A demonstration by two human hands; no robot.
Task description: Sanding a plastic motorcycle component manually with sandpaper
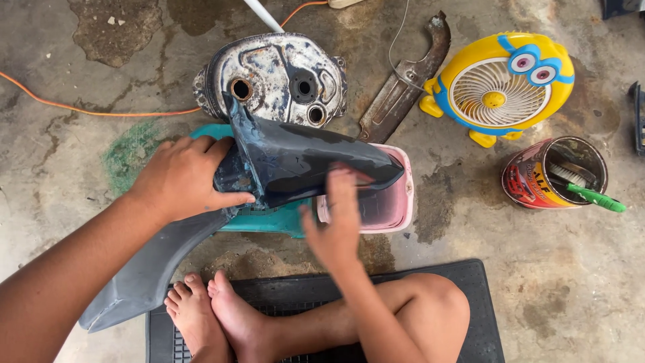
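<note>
A long dark grey-blue plastic body panel (295, 158) lies across a teal stool (269, 218) and a pink container (396, 208), its lower end reaching down to the left by my feet. My left hand (185, 178) grips the panel's left side near its bend. My right hand (336, 222) is blurred, its fingers pressed flat on the panel's front face; whether something small sits under the fingers I cannot tell.
Behind the panel lies a worn metal tank-like part (282, 77) and a rusty curved metal guard (403, 81). A yellow toy-shaped fan (500, 87) and a tin with a green brush (554, 175) stand at right. An orange cable (80, 107) crosses the concrete; a black mat (430, 275) lies under my legs.
</note>
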